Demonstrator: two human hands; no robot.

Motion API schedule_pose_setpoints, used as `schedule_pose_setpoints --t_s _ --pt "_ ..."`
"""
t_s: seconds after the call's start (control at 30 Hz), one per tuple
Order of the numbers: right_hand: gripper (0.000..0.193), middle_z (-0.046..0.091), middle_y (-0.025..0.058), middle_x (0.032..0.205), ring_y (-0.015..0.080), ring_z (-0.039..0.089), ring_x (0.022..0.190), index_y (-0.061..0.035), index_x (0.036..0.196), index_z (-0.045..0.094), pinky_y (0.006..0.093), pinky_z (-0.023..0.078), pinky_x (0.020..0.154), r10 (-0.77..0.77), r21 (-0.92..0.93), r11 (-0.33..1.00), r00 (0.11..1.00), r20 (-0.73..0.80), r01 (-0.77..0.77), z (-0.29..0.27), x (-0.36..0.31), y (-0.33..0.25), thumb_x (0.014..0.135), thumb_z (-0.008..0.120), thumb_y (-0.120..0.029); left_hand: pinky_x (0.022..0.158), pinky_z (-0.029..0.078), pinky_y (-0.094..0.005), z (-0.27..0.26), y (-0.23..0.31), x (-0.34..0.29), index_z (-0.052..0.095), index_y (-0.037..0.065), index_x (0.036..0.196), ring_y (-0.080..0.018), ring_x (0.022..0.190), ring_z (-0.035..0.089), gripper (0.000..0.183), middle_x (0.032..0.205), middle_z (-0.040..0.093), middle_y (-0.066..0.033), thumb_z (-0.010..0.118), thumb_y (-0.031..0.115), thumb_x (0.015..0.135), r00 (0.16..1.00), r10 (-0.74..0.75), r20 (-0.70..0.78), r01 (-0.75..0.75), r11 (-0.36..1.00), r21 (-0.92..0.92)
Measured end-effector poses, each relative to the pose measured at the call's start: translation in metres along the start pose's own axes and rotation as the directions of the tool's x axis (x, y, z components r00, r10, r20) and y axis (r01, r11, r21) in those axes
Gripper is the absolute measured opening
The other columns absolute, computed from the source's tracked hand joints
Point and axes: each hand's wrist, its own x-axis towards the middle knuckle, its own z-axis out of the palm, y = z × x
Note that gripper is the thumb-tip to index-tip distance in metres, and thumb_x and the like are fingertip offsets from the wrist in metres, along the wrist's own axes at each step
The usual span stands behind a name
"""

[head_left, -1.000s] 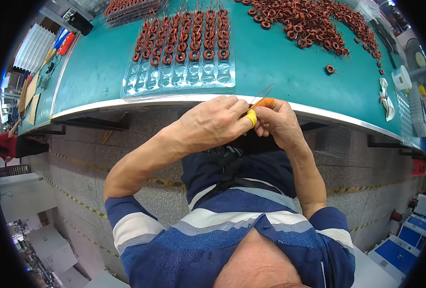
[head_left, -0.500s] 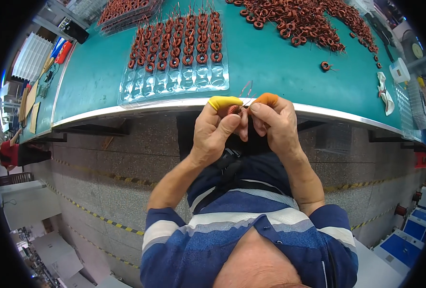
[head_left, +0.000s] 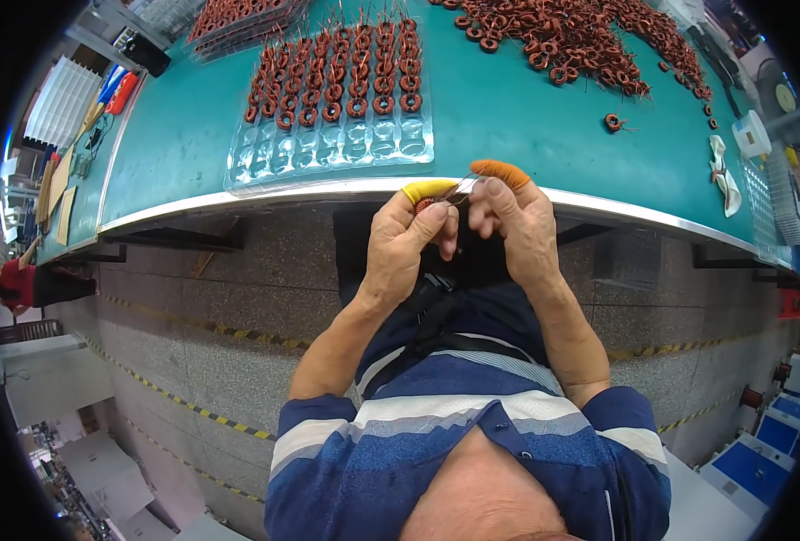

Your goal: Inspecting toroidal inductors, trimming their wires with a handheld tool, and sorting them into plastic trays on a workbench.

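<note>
My left hand (head_left: 398,236), with a yellow cover on its index finger, grips a small ring coil (head_left: 426,205) wound with copper-coloured wire. The thumb lies across the coil and hides part of it. Thin wire leads (head_left: 461,187) run from the coil toward my right hand (head_left: 524,216). An orange cover sits on that hand's index finger, and its thumb and index finger close around the lead ends, whose tips are partly hidden. Both hands are at the table's front edge. Just beyond them lies a clear plastic tray (head_left: 328,160) with rows of similar coils (head_left: 332,113) standing in its far pockets.
A large heap of loose coils (head_left: 553,41) covers the back right of the green table (head_left: 499,117). One single coil (head_left: 613,123) lies apart. A white cloth (head_left: 723,176) and a white tub (head_left: 750,133) are at the right. More filled trays (head_left: 238,27) are stacked at the back left.
My left hand has tilted the coil and shifted it slightly left. My right hand's index finger has straightened and risen, and the hands are slightly farther apart.
</note>
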Motion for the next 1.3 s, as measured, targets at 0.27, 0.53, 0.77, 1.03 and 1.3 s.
schedule_pose_setpoints --t_s 0.27,0.53,0.77,1.03,1.3 --pt "0.020 0.062 0.0023 0.074 0.0083 0.057 0.066 0.0013 0.094 0.066 0.0203 0.045 0.061 -0.134 -0.140 0.982 0.991 -0.028 0.129 -0.003 0.003 0.005 0.092 0.063 -0.019 0.058 0.047 -0.0228 0.009 -0.001 -0.001 0.055 -0.003 0.117 -0.0106 0.064 0.055 0.028 0.079 0.059 -0.0053 0.053 0.017 0.096 0.996 -0.076 -0.034 0.074 0.994 -0.075" --pt "0.018 0.061 0.0016 0.072 0.0078 0.056 0.063 0.0016 0.095 0.065 0.0192 0.044 0.058 -0.093 -0.174 0.980 0.995 0.025 0.096 -0.009 0.008 0.008 0.092 0.062 -0.016 0.059 0.047 -0.0222 0.000 -0.001 -0.004 0.055 -0.001 0.117 -0.0103 0.064 0.055 0.027 0.080 0.059 -0.0057 0.053 0.015 0.096 1.000 -0.009 -0.027 0.008 0.999 -0.039" --pt "0.033 0.058 0.0156 0.114 0.0295 0.056 0.105 0.0015 0.114 0.058 0.0397 0.046 0.091 -0.689 -0.941 -0.021 0.677 0.258 0.337 -0.092 0.053 -0.070 0.087 0.065 -0.017 0.063 0.050 -0.0251 -0.061 0.062 0.012 0.059 0.002 0.102 -0.0125 0.068 0.059 0.011 0.081 0.063 -0.0066 0.054 0.009 0.095 0.879 0.384 -0.282 -0.284 0.898 0.337" --pt "0.025 0.057 0.0176 0.113 0.0331 0.057 0.101 0.0060 0.108 0.060 0.0385 0.046 0.086 -0.510 -0.945 -0.265 0.805 0.304 0.189 -0.157 0.080 -0.069 0.088 0.060 -0.009 0.071 0.046 -0.0304 -0.156 0.114 0.062 0.070 0.003 0.093 -0.0218 0.082 0.059 0.013 0.088 0.065 -0.0084 0.068 0.011 0.083 0.669 0.743 -0.012 -0.096 0.102 0.990" --pt "0.028 0.058 0.0149 0.103 0.0292 0.056 0.089 0.0030 0.112 0.061 0.0380 0.046 0.079 -0.509 -0.939 -0.327 0.818 0.269 0.105 -0.164 0.082 -0.068 0.089 0.061 -0.011 0.075 0.046 -0.0350 -0.187 0.114 0.080 0.072 0.003 0.090 -0.0264 0.084 0.061 0.020 0.088 0.067 -0.0128 0.072 0.019 0.078 0.785 0.534 -0.314 0.116 0.371 0.921"
